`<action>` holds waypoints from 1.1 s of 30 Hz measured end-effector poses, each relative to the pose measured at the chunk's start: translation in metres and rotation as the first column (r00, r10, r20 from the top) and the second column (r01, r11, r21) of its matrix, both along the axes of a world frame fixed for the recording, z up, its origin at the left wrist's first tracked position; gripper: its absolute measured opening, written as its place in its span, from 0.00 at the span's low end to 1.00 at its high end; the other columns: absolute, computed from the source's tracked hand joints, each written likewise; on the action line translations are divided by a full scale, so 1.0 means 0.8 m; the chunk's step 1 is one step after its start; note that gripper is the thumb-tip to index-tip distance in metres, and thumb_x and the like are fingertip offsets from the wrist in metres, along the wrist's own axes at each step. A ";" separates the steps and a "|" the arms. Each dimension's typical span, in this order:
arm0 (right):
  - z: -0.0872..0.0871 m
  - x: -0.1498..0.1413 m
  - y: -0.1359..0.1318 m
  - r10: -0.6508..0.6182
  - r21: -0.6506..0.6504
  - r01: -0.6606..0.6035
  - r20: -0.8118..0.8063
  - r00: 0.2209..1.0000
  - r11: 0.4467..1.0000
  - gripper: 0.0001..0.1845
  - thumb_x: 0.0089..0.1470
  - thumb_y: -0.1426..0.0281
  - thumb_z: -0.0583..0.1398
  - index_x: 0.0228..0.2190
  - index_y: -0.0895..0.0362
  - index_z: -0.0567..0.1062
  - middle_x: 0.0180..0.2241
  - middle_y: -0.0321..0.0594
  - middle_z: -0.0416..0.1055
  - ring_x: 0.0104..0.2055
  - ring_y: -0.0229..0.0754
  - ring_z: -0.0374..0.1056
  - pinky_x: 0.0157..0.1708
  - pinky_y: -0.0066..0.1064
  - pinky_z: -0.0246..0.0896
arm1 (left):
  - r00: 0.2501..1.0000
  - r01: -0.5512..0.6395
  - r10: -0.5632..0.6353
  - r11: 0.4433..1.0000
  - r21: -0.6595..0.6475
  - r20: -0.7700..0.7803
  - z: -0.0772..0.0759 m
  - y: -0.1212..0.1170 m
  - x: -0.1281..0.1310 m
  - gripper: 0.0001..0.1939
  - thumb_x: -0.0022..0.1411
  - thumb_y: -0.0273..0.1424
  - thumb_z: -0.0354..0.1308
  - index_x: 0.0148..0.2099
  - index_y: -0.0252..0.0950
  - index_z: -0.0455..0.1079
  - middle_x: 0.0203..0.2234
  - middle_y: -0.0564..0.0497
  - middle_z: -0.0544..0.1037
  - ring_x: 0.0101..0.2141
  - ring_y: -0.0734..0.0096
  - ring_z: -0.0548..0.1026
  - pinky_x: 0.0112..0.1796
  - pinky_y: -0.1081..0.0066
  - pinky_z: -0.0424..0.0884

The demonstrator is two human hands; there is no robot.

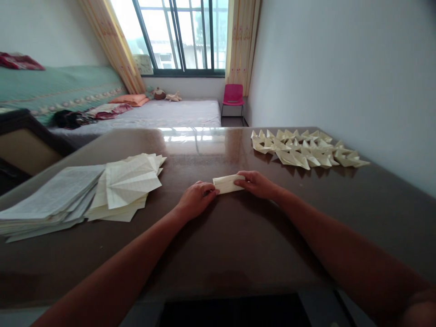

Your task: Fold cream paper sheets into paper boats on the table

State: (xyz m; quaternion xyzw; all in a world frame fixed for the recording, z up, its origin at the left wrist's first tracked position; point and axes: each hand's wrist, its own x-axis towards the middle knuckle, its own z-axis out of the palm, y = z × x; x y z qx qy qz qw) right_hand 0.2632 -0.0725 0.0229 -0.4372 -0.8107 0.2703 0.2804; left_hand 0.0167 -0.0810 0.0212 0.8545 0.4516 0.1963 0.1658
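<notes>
A small folded strip of cream paper (pixel 225 184) is held between my two hands, just above the middle of the brown table (pixel 218 245). My left hand (pixel 198 198) pinches its lower left corner. At the other end, my right hand (pixel 255 183) grips the strip with the thumb on the near face and the fingers behind. Several folded paper boats (pixel 303 149) stand in rows at the far right of the table. On the left lie creased cream sheets (pixel 131 181), fanned out beside a stack of printed paper (pixel 51 195).
The table's surface is glossy and reflects the window (pixel 180 36). A white wall (pixel 340 68) runs along the right side. Beyond the table are a bed (pixel 194 113) and a pink chair (pixel 233 95). A dark wooden chair (pixel 27 141) stands at the left edge.
</notes>
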 end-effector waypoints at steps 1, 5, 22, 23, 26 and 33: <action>-0.002 -0.002 0.002 -0.066 0.017 0.066 0.006 0.998 0.998 0.16 0.57 0.60 0.55 0.31 0.61 0.73 0.23 0.32 0.66 0.26 0.34 0.59 0.27 0.24 0.53 | 0.998 -0.050 0.052 0.998 -0.044 0.037 -0.002 0.002 0.002 0.14 0.64 0.40 0.49 0.38 0.38 0.71 0.33 0.52 0.79 0.35 0.67 0.74 0.37 0.69 0.68; -0.011 -0.013 0.010 -0.265 0.072 0.263 0.022 0.964 0.962 0.12 0.53 0.61 0.59 0.30 0.59 0.72 0.23 0.33 0.68 0.25 0.34 0.60 0.27 0.25 0.52 | 0.970 -0.154 0.175 0.980 -0.129 0.167 -0.005 0.003 0.006 0.24 0.60 0.37 0.54 0.58 0.40 0.59 0.33 0.55 0.80 0.33 0.69 0.75 0.36 0.71 0.68; -0.027 -0.027 0.014 -0.403 0.139 0.384 0.146 0.904 0.913 0.16 0.50 0.65 0.61 0.43 0.53 0.69 0.29 0.33 0.73 0.27 0.36 0.67 0.29 0.25 0.59 | 0.981 -0.108 0.122 0.989 0.099 -0.150 0.000 -0.008 0.013 0.18 0.67 0.41 0.43 0.46 0.47 0.75 0.34 0.52 0.77 0.33 0.68 0.75 0.33 0.72 0.64; -0.027 -0.027 0.014 -0.403 0.142 0.384 0.147 0.903 0.913 0.16 0.51 0.65 0.61 0.43 0.53 0.69 0.28 0.32 0.73 0.27 0.36 0.67 0.29 0.26 0.59 | 0.979 -0.103 0.120 0.989 0.108 -0.167 0.000 -0.008 0.013 0.19 0.68 0.41 0.42 0.46 0.47 0.74 0.34 0.52 0.76 0.34 0.68 0.74 0.33 0.72 0.64; -0.026 -0.028 0.014 -0.404 0.142 0.385 0.149 0.903 0.912 0.16 0.51 0.65 0.61 0.43 0.53 0.69 0.28 0.32 0.73 0.27 0.36 0.67 0.29 0.26 0.58 | 0.973 -0.090 0.113 0.988 0.124 -0.200 -0.001 -0.009 0.012 0.18 0.68 0.40 0.41 0.48 0.49 0.73 0.36 0.53 0.75 0.34 0.69 0.74 0.33 0.72 0.64; -0.024 -0.029 0.013 -0.425 0.136 0.405 0.176 0.888 0.904 0.16 0.51 0.65 0.60 0.43 0.52 0.70 0.28 0.32 0.73 0.27 0.36 0.67 0.29 0.26 0.57 | 0.961 -0.102 0.126 0.989 0.109 -0.247 0.002 -0.008 0.014 0.19 0.69 0.41 0.40 0.48 0.49 0.72 0.35 0.52 0.74 0.35 0.69 0.73 0.33 0.72 0.64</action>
